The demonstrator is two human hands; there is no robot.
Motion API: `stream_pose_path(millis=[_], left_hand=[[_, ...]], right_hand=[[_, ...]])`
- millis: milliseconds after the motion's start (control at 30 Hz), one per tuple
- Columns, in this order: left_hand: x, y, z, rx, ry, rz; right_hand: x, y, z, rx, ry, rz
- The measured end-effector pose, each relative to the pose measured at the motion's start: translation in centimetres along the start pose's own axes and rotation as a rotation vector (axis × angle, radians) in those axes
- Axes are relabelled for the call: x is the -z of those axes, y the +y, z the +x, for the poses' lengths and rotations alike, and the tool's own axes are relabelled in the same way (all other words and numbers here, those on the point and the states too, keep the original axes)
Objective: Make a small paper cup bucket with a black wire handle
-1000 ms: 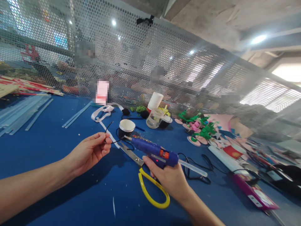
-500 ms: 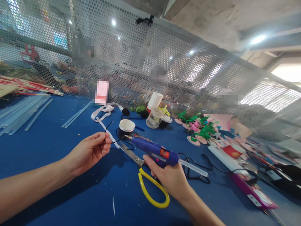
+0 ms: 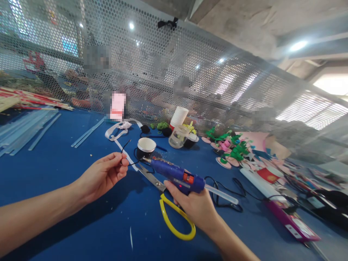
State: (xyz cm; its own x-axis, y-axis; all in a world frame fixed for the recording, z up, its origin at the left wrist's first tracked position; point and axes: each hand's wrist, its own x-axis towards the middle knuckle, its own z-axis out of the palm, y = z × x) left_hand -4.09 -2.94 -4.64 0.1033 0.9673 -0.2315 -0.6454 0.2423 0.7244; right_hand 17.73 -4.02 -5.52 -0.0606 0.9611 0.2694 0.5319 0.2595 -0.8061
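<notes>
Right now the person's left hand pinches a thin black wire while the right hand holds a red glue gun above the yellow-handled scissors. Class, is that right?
Not quite: the glue gun is blue, with only a small orange part on it, as the head view shows. The rest stands: the left hand pinches the thin black wire, and the right hand holds the gun above the yellow-handled scissors.

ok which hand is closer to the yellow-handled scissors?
Right. The right hand, gripping the glue gun, sits directly over the scissors handle; the left hand, pinching a thin black wire, is off beside the blades.
</notes>
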Motion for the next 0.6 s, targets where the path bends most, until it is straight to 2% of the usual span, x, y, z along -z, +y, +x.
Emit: stream_pose_path(millis=[267,433,600], left_hand=[[0.11,-0.11,0.02,0.004,-0.016,-0.001],[0.02,-0.11,-0.01,-0.007,0.000,0.016],[0.02,-0.10,0.02,-0.005,-0.019,0.009]], right_hand=[[0.24,-0.01,-0.20,-0.007,-0.045,-0.041],[-0.06,0.00,-0.11,0.038,0.005,-0.060],[0.20,-0.08,-0.03,0.044,-0.017,-0.070]])
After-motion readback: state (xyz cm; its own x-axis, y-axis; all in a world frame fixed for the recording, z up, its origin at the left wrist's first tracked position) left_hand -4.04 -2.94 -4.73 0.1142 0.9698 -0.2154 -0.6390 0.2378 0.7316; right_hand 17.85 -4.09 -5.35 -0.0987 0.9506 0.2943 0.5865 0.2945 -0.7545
